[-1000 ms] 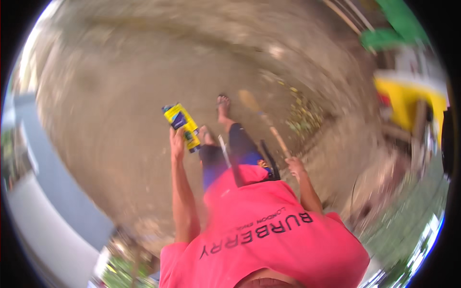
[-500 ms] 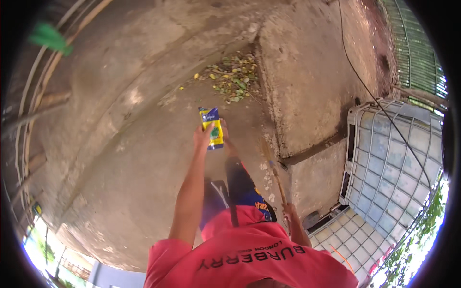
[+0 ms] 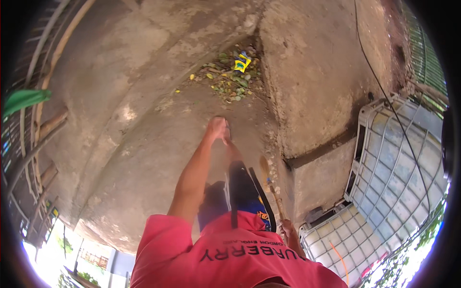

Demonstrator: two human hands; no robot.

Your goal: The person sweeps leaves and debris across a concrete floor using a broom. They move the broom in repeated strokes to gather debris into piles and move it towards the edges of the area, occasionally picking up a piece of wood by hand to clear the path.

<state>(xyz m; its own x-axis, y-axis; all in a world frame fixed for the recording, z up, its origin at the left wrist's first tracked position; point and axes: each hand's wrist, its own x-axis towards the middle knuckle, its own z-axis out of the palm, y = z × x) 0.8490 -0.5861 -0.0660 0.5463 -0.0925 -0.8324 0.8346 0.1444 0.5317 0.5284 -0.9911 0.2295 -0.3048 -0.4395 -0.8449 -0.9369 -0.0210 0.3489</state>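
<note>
My left arm reaches forward, its hand (image 3: 217,126) over my foot and nothing visible in it; how far its fingers are bent is unclear. Beyond it a yellow-and-blue packet (image 3: 242,63) lies on a pile of dry leaves (image 3: 230,90) in a corner of the concrete. My right hand (image 3: 288,227) is closed round the wooden handle of a broom (image 3: 273,193), low beside my leg. The broom's head is blurred and points forward.
A raised concrete ledge (image 3: 312,91) borders the corner on the right. Two caged plastic tanks (image 3: 398,153) stand at the right, with a dark cable (image 3: 379,81) crossing above. A fence of poles (image 3: 36,125) with green material runs along the left. Concrete ground (image 3: 120,158) surrounds my feet.
The packet has left my left hand and now lies on the leaves ahead. My view has turned toward that corner. The broom stays in my right hand.
</note>
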